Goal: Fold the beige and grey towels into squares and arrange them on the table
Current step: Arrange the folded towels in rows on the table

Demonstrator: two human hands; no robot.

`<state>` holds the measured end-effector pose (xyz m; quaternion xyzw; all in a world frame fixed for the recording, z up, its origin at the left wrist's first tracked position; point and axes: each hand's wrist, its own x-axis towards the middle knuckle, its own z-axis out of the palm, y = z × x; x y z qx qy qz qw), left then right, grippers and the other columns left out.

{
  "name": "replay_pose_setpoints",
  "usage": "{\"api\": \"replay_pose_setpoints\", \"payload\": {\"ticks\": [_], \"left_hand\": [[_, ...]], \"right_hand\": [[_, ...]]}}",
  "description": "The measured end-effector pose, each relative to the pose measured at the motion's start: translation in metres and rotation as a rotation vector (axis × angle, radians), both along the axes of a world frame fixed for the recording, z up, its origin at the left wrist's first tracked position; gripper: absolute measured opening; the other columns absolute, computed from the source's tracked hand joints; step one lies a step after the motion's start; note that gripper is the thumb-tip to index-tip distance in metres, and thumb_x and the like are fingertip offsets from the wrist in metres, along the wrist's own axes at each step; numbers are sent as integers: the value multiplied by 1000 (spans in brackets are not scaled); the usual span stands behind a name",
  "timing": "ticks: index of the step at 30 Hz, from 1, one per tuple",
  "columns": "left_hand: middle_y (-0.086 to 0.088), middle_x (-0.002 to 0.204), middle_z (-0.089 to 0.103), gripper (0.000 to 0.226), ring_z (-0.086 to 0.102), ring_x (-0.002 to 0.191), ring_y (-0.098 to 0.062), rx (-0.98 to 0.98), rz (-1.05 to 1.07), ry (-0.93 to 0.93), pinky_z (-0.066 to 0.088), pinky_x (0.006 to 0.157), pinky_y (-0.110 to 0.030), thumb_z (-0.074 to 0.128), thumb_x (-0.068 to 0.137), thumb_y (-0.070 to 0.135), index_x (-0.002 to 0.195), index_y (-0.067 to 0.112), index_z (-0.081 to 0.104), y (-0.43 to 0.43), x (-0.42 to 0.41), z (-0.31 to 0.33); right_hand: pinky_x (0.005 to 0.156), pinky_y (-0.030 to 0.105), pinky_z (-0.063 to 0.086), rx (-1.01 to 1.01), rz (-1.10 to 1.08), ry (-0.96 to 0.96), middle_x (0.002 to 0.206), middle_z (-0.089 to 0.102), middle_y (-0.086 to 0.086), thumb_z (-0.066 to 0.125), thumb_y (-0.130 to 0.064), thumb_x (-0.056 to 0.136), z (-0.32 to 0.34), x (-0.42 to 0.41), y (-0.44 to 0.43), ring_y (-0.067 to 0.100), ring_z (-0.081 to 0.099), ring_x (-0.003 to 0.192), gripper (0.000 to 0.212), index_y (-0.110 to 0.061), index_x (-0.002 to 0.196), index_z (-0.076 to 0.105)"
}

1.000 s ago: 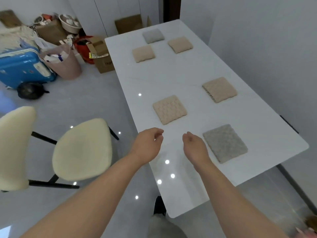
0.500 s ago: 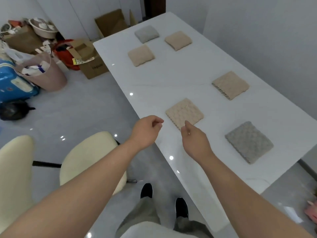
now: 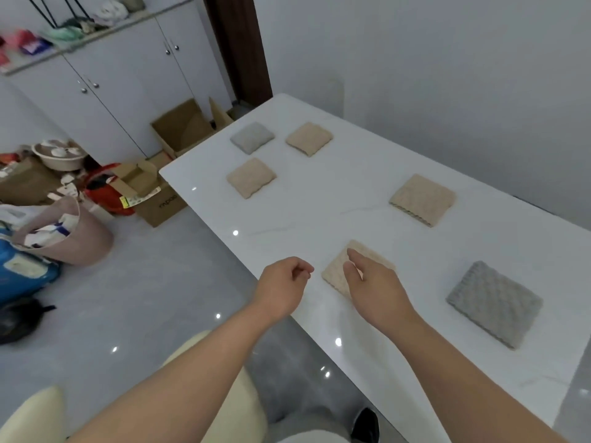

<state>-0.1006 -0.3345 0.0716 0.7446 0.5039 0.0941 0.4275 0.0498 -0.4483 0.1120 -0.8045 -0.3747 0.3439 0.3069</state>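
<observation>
Right hand [image 3: 377, 289] hides beige towel [image 3: 335, 270] (partly).

Cardboard boxes [image 3: 166, 199], pink basket [image 3: 73, 241], white cabinets [image 3: 128, 91], cream chairs [image 3: 230, 394] nr table.

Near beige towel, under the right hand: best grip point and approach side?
Probably pinch the near beige towel at its stacked, scalloped edge facing the person, coming from the table's near side with the right hand above it. It lies flat; that edge exposes all layers.
</observation>
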Motion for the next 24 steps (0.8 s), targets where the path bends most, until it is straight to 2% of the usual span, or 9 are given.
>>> {"api": "replay_pose_setpoints", "payload": {"ticks": [6, 8, 10, 12, 15, 18, 21, 24], "left_hand": [[13, 100, 71, 19, 64, 90, 0, 45, -45, 7, 44, 67, -2, 56, 100, 22, 106, 29, 73, 54, 18, 5], [14, 100, 69, 18, 63, 90, 2, 53, -60, -3, 43, 68, -3, 56, 101, 22, 106, 30, 72, 80, 21, 4], [16, 99, 67, 18, 63, 88, 2, 47, -90, -21, 44, 70, -6, 55, 101, 23, 107, 29, 71, 107, 27, -3], [16, 101, 67, 19, 63, 87, 0, 27, -132, -41, 45, 71, -10, 54, 102, 23, 109, 28, 72, 135, 33, -15], [15, 103, 67, 20, 63, 87, -1, -2, -236, -41, 46, 74, -13, 54, 102, 21, 112, 25, 71, 182, 33, -36], [16, 107, 66, 19, 61, 90, 2, 21, -371, 9, 43, 76, -8, 54, 103, 21, 112, 26, 69, 239, 27, -51], [14, 107, 65, 19, 61, 90, 0, 21, -370, 70, 45, 77, -11, 54, 103, 20, 112, 26, 69, 291, 17, -55], [9, 108, 66, 20, 61, 89, -5, -2, -347, 116, 52, 80, -20, 54, 102, 17, 113, 23, 70, 332, 8, -59]], "right_hand": [[87, 15, 31, 0, -20, 57, 139, 61, -1, 38, -35, 108, -22, -3, 44, 13, 57, 124, 49, -22, 155, 38], [90, 17, 33, -22, -16, 28, 141, 60, 0, 38, -36, 108, -25, -5, 64, 14, 55, 128, 49, -23, 156, 37], [99, 22, 35, -43, -14, -22, 142, 59, 2, 37, -35, 108, -28, -5, 90, 16, 50, 134, 50, -22, 157, 36], [104, 24, 35, -56, -41, -64, 136, 63, 4, 36, -35, 108, -33, -4, 122, 18, 49, 135, 50, -22, 157, 35], [97, 23, 36, -93, -120, -61, 126, 67, 4, 38, -34, 108, -43, -7, 174, 18, 52, 131, 50, -22, 156, 36], [93, 17, 32, -121, -203, -34, 132, 65, 4, 40, -33, 108, -48, -15, 219, 16, 53, 129, 49, -21, 156, 37], [96, 17, 32, -153, -236, -25, 143, 58, 1, 41, -35, 107, -50, -22, 248, 15, 51, 133, 49, -23, 155, 39], [95, 18, 33, -206, -240, -20, 141, 59, 0, 40, -36, 108, -52, -23, 266, 16, 52, 132, 49, -25, 156, 37]]}}
